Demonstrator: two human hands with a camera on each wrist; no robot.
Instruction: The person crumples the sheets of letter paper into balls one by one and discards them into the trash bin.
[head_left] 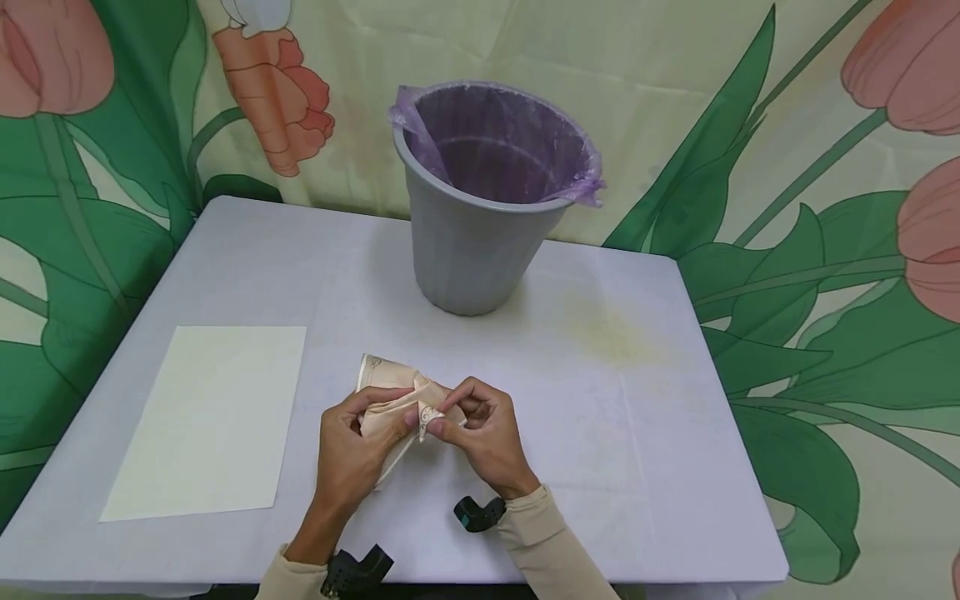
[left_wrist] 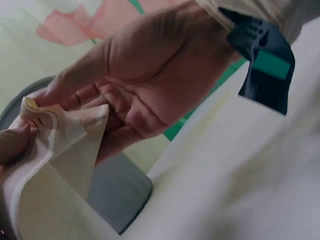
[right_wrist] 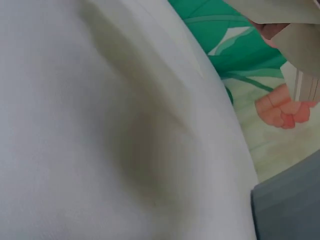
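A cream sheet of paper (head_left: 386, 373) with a printed scroll border is bunched and folded between both hands, above the front middle of the table. My left hand (head_left: 348, 454) pinches its left part between thumb and fingers. At the other side, my right hand (head_left: 483, 429) pinches a gathered corner, thumb against the printed border. The left wrist view has the creased paper (left_wrist: 65, 185) hanging from the left hand (left_wrist: 145, 75), with the right thumb (left_wrist: 14, 142) pressed on it. In the right wrist view, a sleeve (right_wrist: 295, 42) covers most of the right hand.
A flat pale sheet (head_left: 210, 417) lies on the white-covered table (head_left: 600, 500) at the left. Behind the hands stands a grey bin (head_left: 480, 258) with a purple liner (head_left: 423, 137) folded over its rim. A flower-printed backdrop (head_left: 675, 67) hangs behind the table.
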